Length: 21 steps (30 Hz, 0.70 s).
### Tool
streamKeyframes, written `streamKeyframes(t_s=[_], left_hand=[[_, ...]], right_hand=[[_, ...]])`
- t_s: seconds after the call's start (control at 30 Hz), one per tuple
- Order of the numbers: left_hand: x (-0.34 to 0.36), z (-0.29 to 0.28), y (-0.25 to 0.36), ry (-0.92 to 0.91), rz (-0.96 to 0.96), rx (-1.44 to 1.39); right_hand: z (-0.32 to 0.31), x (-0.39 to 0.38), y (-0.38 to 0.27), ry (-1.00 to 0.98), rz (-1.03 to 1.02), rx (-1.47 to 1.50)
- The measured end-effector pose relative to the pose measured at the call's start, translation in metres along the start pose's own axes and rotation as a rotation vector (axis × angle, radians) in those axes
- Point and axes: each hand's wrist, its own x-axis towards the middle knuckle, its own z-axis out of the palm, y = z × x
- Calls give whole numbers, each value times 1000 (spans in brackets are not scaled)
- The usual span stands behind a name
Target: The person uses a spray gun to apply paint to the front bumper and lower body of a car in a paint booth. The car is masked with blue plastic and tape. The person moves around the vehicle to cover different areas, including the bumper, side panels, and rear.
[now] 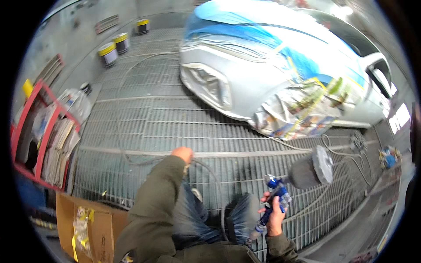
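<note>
The metal grating floor (175,127) carries a silver car (272,65) with masked panels, three yellow-lidded paint cans (108,54) near the wall, a red rack (37,131), an open cardboard box (94,228) and a looping air hose (144,160)

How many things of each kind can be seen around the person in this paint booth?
Yellow-lidded paint cans: 3
Silver car: 1
Blue spray gun in the right hand: 1
Air hose at the left hand: 1
Red rack: 1
Cardboard box: 1
Total: 8

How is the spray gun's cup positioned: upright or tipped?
Tipped. The cup points sideways from the spray gun in the right hand.
</note>
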Motion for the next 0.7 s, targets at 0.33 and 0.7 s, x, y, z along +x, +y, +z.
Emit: streamKeyframes(t_s=[0.33, 0.7], left_hand=[[-14, -20, 22, 124, -32, 77], [-183, -94, -124, 966, 32, -2035]], right_hand=[[-11, 8, 22, -12, -78, -70], [11, 17, 2, -86, 43, -55]])
